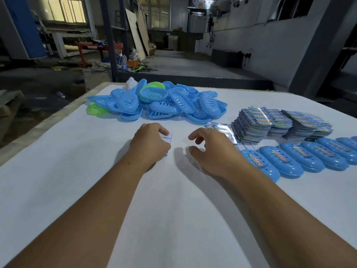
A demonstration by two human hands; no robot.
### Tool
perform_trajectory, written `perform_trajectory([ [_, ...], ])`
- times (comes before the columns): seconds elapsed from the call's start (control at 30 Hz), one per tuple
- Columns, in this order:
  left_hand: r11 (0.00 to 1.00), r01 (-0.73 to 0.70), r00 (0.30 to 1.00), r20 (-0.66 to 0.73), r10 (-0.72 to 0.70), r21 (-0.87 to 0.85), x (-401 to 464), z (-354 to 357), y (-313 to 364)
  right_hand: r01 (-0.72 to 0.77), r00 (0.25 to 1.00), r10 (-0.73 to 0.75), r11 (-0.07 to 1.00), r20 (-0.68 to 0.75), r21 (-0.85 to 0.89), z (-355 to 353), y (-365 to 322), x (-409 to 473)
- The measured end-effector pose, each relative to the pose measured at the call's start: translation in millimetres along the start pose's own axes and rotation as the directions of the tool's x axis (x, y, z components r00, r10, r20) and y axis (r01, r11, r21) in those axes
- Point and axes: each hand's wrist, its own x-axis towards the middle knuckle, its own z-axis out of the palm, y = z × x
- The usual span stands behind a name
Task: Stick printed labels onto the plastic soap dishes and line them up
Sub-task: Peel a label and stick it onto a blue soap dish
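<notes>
Your left hand (149, 144) grips a small label stack (168, 141); right hand (209, 149) loosely curled, holding nothing. Unlabelled soap dishes (158, 102) piled at the desk's (96, 171) far side — labelled row (301, 158) lined up right, label stacks (278, 122) behind it.

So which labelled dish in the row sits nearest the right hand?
The leftmost dish of the row, beside the right hand; the other labelled ones stretch away rightwards from it.

L hand (149, 145) gripping label (168, 139), R hand (211, 149) loosely curled w/ nothing, labelled dishes row (301, 159) at right
</notes>
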Motion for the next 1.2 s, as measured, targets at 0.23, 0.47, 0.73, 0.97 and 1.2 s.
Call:
perform_trajectory([
  [0.23,0.910,-0.067,0.997,-0.016,0.081,0.409,2.8,3.4,-3.0,0.051,0.998,-0.053,0.991,-0.013,-0.123,28.0,-21.1,58.0],
  [0.47,0.851,-0.150,0.985,0.002,0.173,0.503,4.1,5.2,-11.2,0.013,0.995,0.010,0.975,0.103,-0.223,37.7,-43.4,145.2],
  [0.73,0.856,-0.164,0.985,0.040,0.166,0.490,7.6,5.6,-16.6,-0.078,0.962,0.148,0.954,0.230,-0.288,45.3,-31.3,187.5],
  [0.97,0.875,-0.141,0.989,0.031,0.143,0.464,10.0,5.1,-16.9,-0.112,0.989,0.114,0.993,0.097,-0.025,42.2,-31.9,171.0],
  [1.2,0.972,-0.095,0.995,-0.011,0.100,0.214,11.9,3.5,-20.8,-0.145,0.989,0.146,0.988,-0.028,0.050,1.6,-23.7,102.9],
])
